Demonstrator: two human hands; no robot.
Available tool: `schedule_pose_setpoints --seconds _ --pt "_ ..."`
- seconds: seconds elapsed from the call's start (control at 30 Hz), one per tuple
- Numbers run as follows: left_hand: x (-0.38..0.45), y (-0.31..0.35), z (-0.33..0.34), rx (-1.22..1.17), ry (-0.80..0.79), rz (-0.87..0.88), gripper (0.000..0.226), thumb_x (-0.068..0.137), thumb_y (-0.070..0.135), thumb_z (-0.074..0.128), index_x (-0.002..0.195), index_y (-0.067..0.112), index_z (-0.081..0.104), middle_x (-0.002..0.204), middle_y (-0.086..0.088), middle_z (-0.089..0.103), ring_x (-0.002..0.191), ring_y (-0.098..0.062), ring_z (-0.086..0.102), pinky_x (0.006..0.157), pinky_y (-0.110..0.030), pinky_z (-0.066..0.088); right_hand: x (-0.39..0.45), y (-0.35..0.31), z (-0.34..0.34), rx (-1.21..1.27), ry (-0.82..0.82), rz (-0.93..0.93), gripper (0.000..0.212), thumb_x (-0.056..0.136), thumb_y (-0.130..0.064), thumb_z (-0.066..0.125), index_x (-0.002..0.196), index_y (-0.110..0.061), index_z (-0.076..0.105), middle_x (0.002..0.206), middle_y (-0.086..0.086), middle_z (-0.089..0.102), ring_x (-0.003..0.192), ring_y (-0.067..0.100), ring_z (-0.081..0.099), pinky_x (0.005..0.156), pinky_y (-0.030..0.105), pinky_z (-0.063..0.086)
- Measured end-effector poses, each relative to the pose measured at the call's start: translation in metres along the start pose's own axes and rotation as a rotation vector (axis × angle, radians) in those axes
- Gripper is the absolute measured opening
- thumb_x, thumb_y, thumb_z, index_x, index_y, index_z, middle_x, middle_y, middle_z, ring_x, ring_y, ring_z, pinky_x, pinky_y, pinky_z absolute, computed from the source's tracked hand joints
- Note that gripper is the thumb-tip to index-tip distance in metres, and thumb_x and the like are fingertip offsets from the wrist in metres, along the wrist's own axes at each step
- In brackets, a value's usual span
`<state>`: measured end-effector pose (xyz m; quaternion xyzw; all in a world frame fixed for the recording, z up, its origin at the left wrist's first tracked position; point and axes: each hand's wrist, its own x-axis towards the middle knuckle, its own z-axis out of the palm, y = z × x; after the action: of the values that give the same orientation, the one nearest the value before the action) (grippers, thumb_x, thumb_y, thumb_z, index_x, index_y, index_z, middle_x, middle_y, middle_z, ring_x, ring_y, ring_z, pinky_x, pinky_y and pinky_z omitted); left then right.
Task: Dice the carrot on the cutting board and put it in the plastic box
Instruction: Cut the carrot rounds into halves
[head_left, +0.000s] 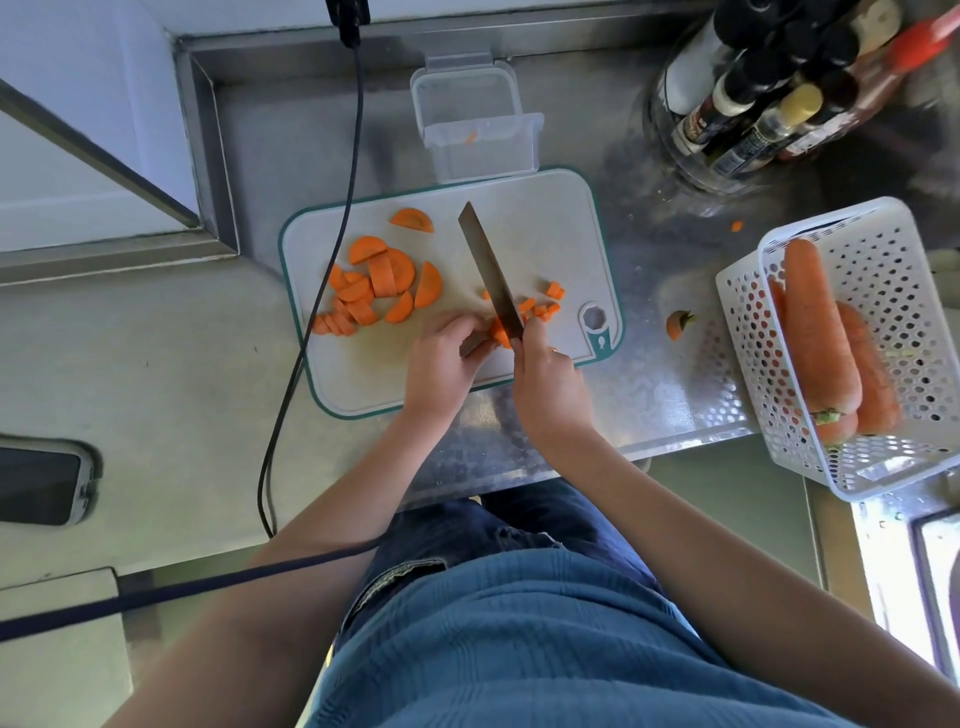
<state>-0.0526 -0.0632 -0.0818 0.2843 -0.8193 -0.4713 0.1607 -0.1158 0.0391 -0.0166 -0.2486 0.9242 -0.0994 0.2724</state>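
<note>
A white cutting board (545, 218) with a teal rim lies on the steel counter. Several half-round carrot slices (379, 283) are piled on its left part, and small diced bits (550, 299) lie at its right. My right hand (545, 379) is shut on the handle of a knife (491, 270), whose blade points away from me. My left hand (447, 358) pins a carrot piece (500, 332) against the blade's near end. The clear plastic box (480, 150) stands just beyond the board, with one small carrot bit inside.
A white perforated basket (883, 249) with whole carrots sits at the right. A cut carrot top (678, 325) lies beside the board. Several bottles (769, 93) stand in a glass holder at the back right. A black cable (332, 270) crosses the board's left end.
</note>
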Motion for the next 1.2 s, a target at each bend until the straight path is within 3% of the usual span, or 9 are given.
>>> schedule_pose_setpoints --seconds 0.17,0.33,0.4,0.6,0.77,0.9,1.1,1.2 --pt "0.000 -0.001 -0.001 0.028 0.029 0.024 0.014 0.083 0.017 0.069 0.088 0.005 0.074 0.084 -0.004 0.070 0.078 -0.018 0.064 0.066 -0.034 0.051 0.001 0.001 0.002 -0.053 0.015 -0.025 0.025 0.101 -0.009 0.033 0.126 -0.011 0.029 0.085 0.019 0.060 0.073 0.038 0.060 0.055 0.035 0.037" --pt "0.002 0.002 -0.004 0.040 0.037 0.038 0.012 0.082 0.013 0.068 0.086 0.004 0.075 0.078 -0.006 0.069 0.071 -0.019 0.063 0.061 -0.032 0.049 0.002 0.001 0.006 -0.086 0.031 -0.024 0.023 0.100 -0.007 0.035 0.122 -0.009 0.033 0.081 0.018 0.062 0.072 0.038 0.062 0.053 0.036 0.038" --pt "0.003 0.002 -0.005 0.067 0.043 0.030 0.014 0.080 0.013 0.066 0.085 0.002 0.075 0.080 -0.008 0.069 0.074 -0.021 0.064 0.065 -0.030 0.048 0.001 0.000 0.007 -0.116 0.024 -0.021 0.021 0.098 -0.006 0.037 0.120 -0.008 0.035 0.082 0.017 0.062 0.073 0.038 0.063 0.052 0.036 0.037" --pt "0.003 0.002 -0.007 0.102 0.019 0.025 0.012 0.076 0.006 0.067 0.084 0.001 0.074 0.084 -0.009 0.069 0.077 -0.022 0.064 0.071 -0.019 0.046 0.002 -0.008 0.006 -0.154 -0.052 0.013 0.026 0.094 0.003 0.037 0.118 -0.008 0.034 0.077 0.007 0.042 0.078 0.035 0.061 0.056 0.034 0.037" --pt "0.003 0.003 -0.008 0.118 0.011 0.065 0.013 0.071 0.003 0.075 0.084 0.002 0.073 0.085 -0.009 0.068 0.078 -0.017 0.061 0.069 -0.017 0.044 0.009 0.001 0.008 -0.076 -0.034 0.032 0.028 0.097 -0.002 0.035 0.124 -0.009 0.032 0.087 0.016 0.058 0.078 0.036 0.061 0.057 0.035 0.038" --pt "0.004 0.008 -0.005 0.174 -0.035 0.070 0.018 0.071 0.006 0.074 0.086 0.006 0.065 0.087 -0.007 0.064 0.082 -0.024 0.059 0.061 -0.031 0.046 0.012 0.007 0.009 0.007 -0.004 0.026 0.029 0.101 -0.011 0.034 0.130 -0.011 0.030 0.085 0.018 0.062 0.074 0.036 0.062 0.057 0.035 0.040" --pt "0.008 0.009 -0.005 0.203 -0.070 0.078 0.015 0.073 0.003 0.073 0.083 0.003 0.062 0.086 -0.010 0.063 0.082 -0.028 0.059 0.063 -0.022 0.037 0.011 0.005 0.014 -0.066 0.013 0.013 0.037 0.099 -0.008 0.034 0.135 -0.008 0.024 0.091 0.019 0.062 0.077 0.036 0.062 0.057 0.036 0.042" --pt "0.008 0.008 -0.006 0.215 -0.084 0.068 0.017 0.074 0.005 0.073 0.087 0.003 0.062 0.088 -0.010 0.063 0.085 -0.028 0.059 0.064 -0.018 0.033 0.013 0.002 0.012 -0.063 -0.004 0.014 0.031 0.099 -0.008 0.034 0.129 -0.010 0.027 0.092 0.019 0.062 0.076 0.036 0.063 0.059 0.039 0.049"
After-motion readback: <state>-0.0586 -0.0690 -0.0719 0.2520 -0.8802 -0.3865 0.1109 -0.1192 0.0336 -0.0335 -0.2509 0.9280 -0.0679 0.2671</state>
